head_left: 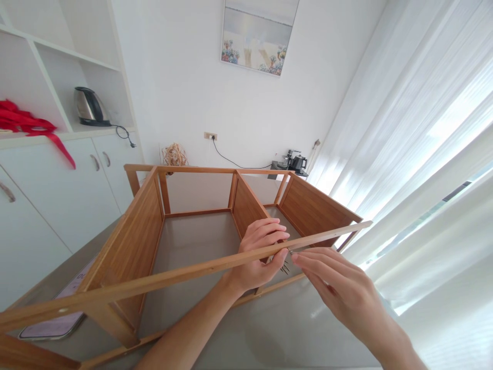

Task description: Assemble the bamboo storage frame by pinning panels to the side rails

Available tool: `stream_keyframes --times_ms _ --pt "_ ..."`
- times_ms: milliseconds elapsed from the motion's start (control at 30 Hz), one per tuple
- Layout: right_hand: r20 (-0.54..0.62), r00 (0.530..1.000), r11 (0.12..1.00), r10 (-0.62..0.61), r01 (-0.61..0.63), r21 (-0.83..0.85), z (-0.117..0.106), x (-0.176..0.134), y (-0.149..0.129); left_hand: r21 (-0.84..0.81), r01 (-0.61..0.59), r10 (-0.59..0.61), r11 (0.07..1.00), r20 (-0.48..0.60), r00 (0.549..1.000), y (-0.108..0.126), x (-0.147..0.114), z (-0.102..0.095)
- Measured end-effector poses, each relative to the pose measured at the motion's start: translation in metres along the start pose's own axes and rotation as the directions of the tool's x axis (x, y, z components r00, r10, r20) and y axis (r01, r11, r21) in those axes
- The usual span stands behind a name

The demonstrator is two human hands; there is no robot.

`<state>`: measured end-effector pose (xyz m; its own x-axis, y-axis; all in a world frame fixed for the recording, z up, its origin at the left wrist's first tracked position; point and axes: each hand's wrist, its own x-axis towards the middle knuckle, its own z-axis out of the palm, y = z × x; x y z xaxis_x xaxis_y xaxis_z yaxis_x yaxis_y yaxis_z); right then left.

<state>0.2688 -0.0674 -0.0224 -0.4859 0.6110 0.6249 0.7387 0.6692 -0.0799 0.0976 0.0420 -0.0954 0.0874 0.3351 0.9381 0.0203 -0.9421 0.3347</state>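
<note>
A wooden frame (250, 198) with upright panels stands on the grey table. Along its near top edge runs a long wooden rail (185, 270), slanting up to the right. My left hand (256, 257) is wrapped around this rail near the middle panel, fingers behind it and thumb in front. Several small metal screws (285, 268) show just under the left thumb, and whether the hand holds them I cannot tell. My right hand (339, 277) pinches a small screw (290, 252) against the front face of the rail. The fingertips partly hide it.
A phone-like flat device (54, 325) lies at the left under the frame. White cabinets with a kettle (90, 106) and red ribbon (26, 121) stand at the left. Black appliances (297, 163) sit behind the frame, and white curtains (416, 103) hang at the right.
</note>
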Motion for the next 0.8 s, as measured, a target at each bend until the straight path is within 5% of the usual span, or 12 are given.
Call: stream_keyframes --times_ms 133,233,367,500,633,800 --pt "-0.095 0.967 0.965 0.234 -0.219 0.146 0.015 -0.003 -0.006 0.0 -0.014 0.014 1.0 -0.015 1.0 0.002 0.002 -0.001" --pt "-0.147 0.881 0.872 0.45 -0.399 0.284 0.031 -0.006 -0.015 -0.005 -0.02 0.02 1.0 -0.004 1.0 0.001 0.002 -0.002" --pt "-0.249 0.78 0.782 0.575 -0.433 0.448 0.051 -0.01 -0.022 -0.007 -0.02 0.021 1.0 0.019 1.0 -0.001 -0.001 -0.002" --pt "-0.296 0.758 0.781 0.581 -0.417 0.464 0.062 -0.015 -0.021 0.004 -0.029 0.029 1.0 0.027 0.999 -0.004 -0.002 -0.003" --pt "-0.387 0.764 0.856 0.516 -0.437 0.277 0.066 -0.02 -0.021 0.01 -0.036 0.036 0.999 0.03 0.999 -0.005 -0.002 -0.003" --pt "-0.439 0.838 0.94 0.322 -0.339 0.043 0.059 -0.022 -0.022 0.01 -0.045 0.045 0.999 0.025 0.999 -0.005 -0.001 -0.003"
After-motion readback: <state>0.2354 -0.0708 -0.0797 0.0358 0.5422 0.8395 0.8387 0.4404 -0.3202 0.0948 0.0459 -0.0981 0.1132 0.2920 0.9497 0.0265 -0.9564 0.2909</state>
